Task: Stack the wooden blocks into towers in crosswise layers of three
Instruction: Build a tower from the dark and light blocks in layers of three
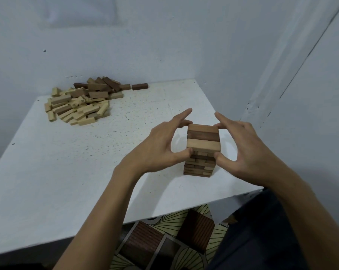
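Note:
A tower of wooden blocks [202, 145] stands on the white table [67, 172], near its right front corner. It has several crosswise layers; the top layer shows a light, a dark and a light block side by side. My left hand [160, 145] holds the tower's left side, thumb on the near face and a finger on the far end, index finger stretched out. My right hand [248, 151] holds the right side in the same way. A pile of loose light and dark blocks [81, 102] lies at the table's far left.
One dark block [139, 86] lies apart from the pile by the back wall. Walls close the table in at the back and on the right. Below the front edge are a patterned floor [164, 240] and my dark trouser leg [262, 230].

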The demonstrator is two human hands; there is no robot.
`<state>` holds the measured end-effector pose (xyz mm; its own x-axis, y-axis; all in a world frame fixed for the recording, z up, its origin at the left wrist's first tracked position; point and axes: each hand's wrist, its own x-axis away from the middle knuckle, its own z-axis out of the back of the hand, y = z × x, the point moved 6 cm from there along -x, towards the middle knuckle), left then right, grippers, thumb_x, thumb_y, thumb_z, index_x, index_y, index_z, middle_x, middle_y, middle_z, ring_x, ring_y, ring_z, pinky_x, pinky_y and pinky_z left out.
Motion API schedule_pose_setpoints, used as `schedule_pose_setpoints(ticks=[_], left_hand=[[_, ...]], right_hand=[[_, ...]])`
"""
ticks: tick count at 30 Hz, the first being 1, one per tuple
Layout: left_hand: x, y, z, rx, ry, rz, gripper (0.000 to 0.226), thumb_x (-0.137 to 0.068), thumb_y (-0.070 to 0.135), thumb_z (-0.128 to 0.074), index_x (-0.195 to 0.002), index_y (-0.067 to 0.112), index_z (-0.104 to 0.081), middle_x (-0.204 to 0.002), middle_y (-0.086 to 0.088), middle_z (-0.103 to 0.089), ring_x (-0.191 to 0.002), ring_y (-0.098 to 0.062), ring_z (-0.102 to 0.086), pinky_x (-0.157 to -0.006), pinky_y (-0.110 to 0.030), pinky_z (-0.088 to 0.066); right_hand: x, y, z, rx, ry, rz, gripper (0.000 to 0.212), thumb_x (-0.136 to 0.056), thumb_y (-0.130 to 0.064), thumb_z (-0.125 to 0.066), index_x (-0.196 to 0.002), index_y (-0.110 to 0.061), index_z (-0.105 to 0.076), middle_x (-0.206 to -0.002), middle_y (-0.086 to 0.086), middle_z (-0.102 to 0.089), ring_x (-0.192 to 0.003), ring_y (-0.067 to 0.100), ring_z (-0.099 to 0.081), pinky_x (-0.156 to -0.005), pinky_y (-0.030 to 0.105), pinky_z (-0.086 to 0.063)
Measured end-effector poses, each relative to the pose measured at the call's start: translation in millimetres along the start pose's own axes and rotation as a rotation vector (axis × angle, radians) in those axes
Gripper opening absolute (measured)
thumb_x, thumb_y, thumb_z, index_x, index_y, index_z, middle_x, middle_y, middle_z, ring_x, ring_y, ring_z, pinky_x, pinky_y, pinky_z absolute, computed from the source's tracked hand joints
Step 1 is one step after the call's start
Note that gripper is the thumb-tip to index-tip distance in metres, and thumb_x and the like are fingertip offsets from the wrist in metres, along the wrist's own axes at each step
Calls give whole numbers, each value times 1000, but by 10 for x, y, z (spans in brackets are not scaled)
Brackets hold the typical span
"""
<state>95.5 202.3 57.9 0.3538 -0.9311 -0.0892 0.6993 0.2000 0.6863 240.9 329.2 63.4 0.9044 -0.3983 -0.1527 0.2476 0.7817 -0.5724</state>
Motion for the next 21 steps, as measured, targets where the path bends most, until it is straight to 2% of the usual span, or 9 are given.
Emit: schedule_pose_setpoints(ticks=[6, 9, 12, 15, 17, 19, 21], left_hand=[[-13, -15, 0, 48, -21, 3, 96, -77, 46, -69, -155, 42, -13, -148, 17, -45, -137, -2, -37, -105, -24, -26], [-29, -32, -5, 77, -19, 0, 96, -82, 37, -76, -155, 39, -14, -148, 15, -45, -137, -3, -39, -105, -24, -26], [-36, -54, -7, 86, -14, -9, 96, -84, 32, -77, -155, 40, -14, -147, 16, -45, -136, -1, -39, -101, -16, -25], [-9, -59, -29, 132, -4, -15, 99, -79, 49, -76, -155, 44, -13, -150, 19, -41, -137, 5, -35, -102, -13, -24], [31, -43, -83, 226, 61, 13, 93, -79, 63, -65, -154, 45, -14, -153, 24, -36, -139, 8, -31, -109, -19, -25], [79, -3, -181, 359, 167, 47, 83, -85, 66, -52, -155, 42, -16, -155, 26, -31, -142, 9, -26, -116, -28, -24], [125, 59, -310, 476, 263, 70, 71, -94, 62, -41, -156, 37, -17, -158, 26, -25, -143, 12, -21, -118, -22, -20]], right_hand=[[-3, 67, -19, -19, -8, -19, 88, -79, -46, -58, -154, -41, -13, -131, -29, -34, -129, -1, -24, -101, 31, -29], [-4, 92, -34, -31, -10, -27, 88, -79, -47, -58, -154, -41, -13, -128, -31, -33, -127, -3, -24, -101, 30, -29], [4, 89, -40, -21, -8, -11, 88, -79, -48, -58, -154, -41, -12, -132, -30, -32, -127, -4, -24, -103, 29, -28], [40, 106, -60, -85, 40, -39, 88, -82, -53, -58, -154, -42, -9, -147, -29, -27, -135, -3, -25, -110, 32, -30], [92, 103, -98, -230, 157, -101, 84, -85, -61, -51, -155, -41, -9, -158, -24, -21, -144, -1, -23, -114, 32, -28], [152, 61, -188, -437, 283, -163, 78, -91, -63, -40, -157, -36, -9, -161, -22, -18, -145, -7, -19, -117, 23, -23], [196, -3, -320, -616, 351, -195, 69, -97, -55, -31, -158, -30, -10, -162, -20, -16, -142, -14, -16, -113, 7, -21]])
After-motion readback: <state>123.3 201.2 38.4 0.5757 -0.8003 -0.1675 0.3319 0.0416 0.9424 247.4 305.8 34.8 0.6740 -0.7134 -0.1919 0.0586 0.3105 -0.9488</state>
